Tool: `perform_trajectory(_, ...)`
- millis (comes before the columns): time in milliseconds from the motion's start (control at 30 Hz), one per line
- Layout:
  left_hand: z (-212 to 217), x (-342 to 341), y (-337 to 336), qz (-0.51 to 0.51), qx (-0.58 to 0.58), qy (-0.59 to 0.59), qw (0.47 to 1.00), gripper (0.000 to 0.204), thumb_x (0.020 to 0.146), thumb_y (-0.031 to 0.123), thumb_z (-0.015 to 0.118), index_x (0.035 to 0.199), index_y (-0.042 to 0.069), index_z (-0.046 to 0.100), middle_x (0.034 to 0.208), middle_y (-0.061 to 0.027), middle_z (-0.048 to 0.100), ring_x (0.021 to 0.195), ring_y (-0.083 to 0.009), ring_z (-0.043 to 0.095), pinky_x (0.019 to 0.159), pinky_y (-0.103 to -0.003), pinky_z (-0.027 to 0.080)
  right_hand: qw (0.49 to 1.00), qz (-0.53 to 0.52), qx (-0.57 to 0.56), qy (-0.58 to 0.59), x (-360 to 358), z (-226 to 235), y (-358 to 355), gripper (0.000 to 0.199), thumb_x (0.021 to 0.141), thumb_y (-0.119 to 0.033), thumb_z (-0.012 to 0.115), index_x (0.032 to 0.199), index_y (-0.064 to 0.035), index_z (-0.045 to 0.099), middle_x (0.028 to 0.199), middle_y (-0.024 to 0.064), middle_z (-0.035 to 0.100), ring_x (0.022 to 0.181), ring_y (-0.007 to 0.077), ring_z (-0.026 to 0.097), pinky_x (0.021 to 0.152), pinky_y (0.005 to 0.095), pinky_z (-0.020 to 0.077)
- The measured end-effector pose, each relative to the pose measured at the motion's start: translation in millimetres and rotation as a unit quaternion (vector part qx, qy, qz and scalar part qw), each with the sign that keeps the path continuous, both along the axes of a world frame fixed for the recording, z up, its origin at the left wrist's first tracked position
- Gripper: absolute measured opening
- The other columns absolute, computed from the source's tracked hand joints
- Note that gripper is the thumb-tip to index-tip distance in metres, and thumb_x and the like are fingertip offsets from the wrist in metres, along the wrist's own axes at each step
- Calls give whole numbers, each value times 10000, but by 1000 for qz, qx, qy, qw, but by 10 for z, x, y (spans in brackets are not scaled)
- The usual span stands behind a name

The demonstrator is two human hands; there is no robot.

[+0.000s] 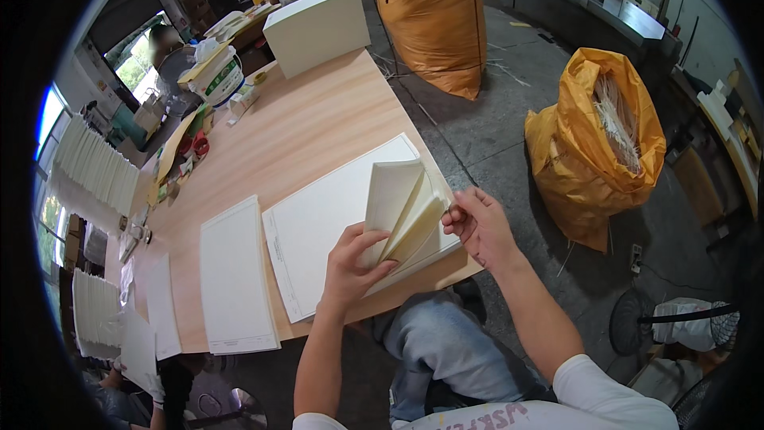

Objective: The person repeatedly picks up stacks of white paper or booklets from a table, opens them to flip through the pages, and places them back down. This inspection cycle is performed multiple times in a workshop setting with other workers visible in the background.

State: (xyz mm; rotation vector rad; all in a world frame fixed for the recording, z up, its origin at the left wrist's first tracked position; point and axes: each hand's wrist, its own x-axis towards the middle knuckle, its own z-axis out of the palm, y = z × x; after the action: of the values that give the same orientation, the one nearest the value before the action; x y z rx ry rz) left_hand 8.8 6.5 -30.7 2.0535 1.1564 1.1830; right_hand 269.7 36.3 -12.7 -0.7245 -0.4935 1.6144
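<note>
Over the near right side of the table, my left hand point(354, 263) grips a bent sheaf of cream paper sheets point(402, 199), its thumb in front and the fingers behind. The sheets fan apart toward the top. At their right edge my right hand point(483, 232) is closed, with thumb and fingertips pinched at the sheets' corner; how many sheets they hold is too small to tell. Beneath the sheaf lies a stack of large white sheets point(314, 215), with thin printed lines along its border.
To the left lies another white stack point(232, 271) on the wooden table point(334, 119). A white block of paper point(318, 30) and a white bucket point(215, 76) stand farther back. Orange sacks point(561, 143) of paper strips sit on the floor at right. A gloved person point(155, 386) handles sheets at lower left.
</note>
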Motion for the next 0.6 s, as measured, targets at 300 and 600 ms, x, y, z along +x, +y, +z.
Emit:
perform_trajectory(300,31,9,-9,-17,-1,-23,1000,576,729,40,947,1261,83,730,1244,-122,672,1165,-281,657,998,-376,539,989,66,26,-131,-4,-28,19,267,1040,-176,657,812,-52,595,752,92,685,670,167,709,536,312,533)
perform_trajectory(600,-5,-16,-17,-7,-5,-5,1000,587,728,82,948,1273,106,729,1301,-138,672,1191,-301,656,1010,-411,541,618,-47,402,-674,-117,-317,-425,249,910,-272,675,1034,-60,716,1118,168,701,1116,362,632,1025,550,440)
